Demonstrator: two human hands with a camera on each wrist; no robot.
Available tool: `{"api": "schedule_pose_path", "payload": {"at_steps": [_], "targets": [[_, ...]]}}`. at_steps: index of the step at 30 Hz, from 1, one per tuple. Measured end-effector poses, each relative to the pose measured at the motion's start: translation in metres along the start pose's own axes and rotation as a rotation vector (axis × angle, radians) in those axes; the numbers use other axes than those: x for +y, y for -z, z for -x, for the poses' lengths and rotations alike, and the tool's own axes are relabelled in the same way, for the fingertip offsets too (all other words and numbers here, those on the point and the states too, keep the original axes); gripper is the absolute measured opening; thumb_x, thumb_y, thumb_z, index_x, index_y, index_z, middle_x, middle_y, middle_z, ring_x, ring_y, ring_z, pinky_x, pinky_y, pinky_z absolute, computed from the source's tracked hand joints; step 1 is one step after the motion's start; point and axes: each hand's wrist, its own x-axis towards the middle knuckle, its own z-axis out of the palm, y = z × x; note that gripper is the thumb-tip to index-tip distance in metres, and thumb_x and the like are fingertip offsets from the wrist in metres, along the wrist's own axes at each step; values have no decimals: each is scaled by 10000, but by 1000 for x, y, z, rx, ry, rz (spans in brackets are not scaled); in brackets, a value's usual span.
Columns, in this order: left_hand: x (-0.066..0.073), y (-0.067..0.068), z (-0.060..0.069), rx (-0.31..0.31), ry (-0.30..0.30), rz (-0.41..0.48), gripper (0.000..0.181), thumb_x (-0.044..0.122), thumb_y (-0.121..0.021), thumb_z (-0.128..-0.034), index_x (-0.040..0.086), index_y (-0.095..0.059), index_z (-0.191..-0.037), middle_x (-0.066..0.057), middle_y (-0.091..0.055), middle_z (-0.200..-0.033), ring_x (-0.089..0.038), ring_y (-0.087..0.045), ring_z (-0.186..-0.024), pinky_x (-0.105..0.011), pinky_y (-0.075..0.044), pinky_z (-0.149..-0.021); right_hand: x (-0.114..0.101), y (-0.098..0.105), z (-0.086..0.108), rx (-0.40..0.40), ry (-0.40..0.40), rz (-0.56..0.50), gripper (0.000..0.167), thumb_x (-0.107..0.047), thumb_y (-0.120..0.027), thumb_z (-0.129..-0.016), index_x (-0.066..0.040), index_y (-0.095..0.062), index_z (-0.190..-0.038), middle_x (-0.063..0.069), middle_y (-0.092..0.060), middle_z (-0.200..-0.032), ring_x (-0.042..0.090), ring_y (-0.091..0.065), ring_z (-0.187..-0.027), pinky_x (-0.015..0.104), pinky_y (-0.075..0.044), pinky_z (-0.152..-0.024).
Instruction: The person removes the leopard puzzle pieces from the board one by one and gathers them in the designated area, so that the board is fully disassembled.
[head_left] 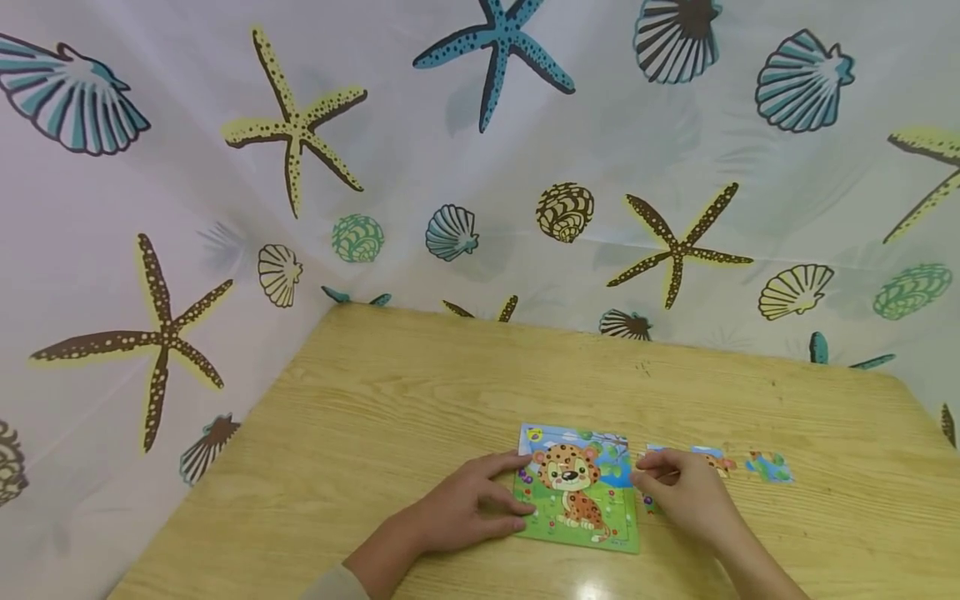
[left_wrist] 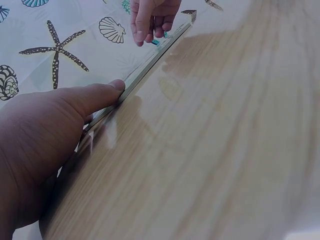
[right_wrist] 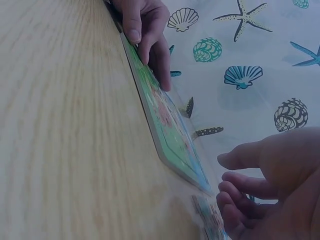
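A square jigsaw board [head_left: 573, 500] showing a spotted cub on grass lies flat on the table. My left hand [head_left: 468, 504] rests at its left side, fingertips on the picture; in the left wrist view the thumb of that hand [left_wrist: 55, 125] touches the board's edge [left_wrist: 145, 67]. Just off the board's right edge is my right hand [head_left: 690, 492], thumb and index finger close together. The right wrist view shows this hand [right_wrist: 272, 187] with loosely bent fingers and no piece visible in them, above loose pieces [right_wrist: 209, 215].
More loose puzzle pieces [head_left: 771, 467] lie on the wooden table [head_left: 420, 375] to the right of the board, some partly behind my right hand. A white curtain [head_left: 420, 158] printed with shells and starfish stands along the table's back and left sides.
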Motion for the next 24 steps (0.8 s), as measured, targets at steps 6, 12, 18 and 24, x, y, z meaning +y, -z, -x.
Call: {"api": "schedule_pose_path", "payload": {"at_steps": [6, 12, 18, 24], "targets": [[2, 1, 2, 5, 8, 12, 222, 406, -702, -927, 326, -758, -1127, 20, -414, -1577, -257, -344, -1484, -565, -329, -1175, -14, -15, -6, -61, 37, -89, 208, -169, -730, -913, -37, -710, -1072, 38, -708, -916, 137, -658, -827, 228, -545, -678], [2, 2, 1, 12, 5, -2, 216, 395, -708, -926, 326, -761, -1123, 19, -414, -1580, -256, -351, -1480, -559, -330, -1176, -26, -24, -13, -173, 109, -200, 298, -154, -720, -913, 15, -669, -1154, 91, -710, -956, 179, -678, -847, 247, -567, -684], [2, 3, 1, 3, 1, 3, 228, 402, -698, -932, 314, -762, -1132, 6, -420, -1575, -259, -358, -1475, -556, -336, -1172, -28, -29, -18, -213, 112, -205, 343, -180, -713, -927, 19, -650, -1200, 101, -696, -969, 172, -676, -834, 259, -566, -693], [3, 3, 1, -2, -5, 4, 232, 407, -690, -937, 308, -762, -1134, -7, -426, -1572, -260, -364, -1472, -547, -346, -1170, -27, -34, -21, -249, 92, -228, 393, -200, -692, -947, 58, -623, -1235, 122, -705, -979, 179, -683, -769, 302, -601, -687]]}}
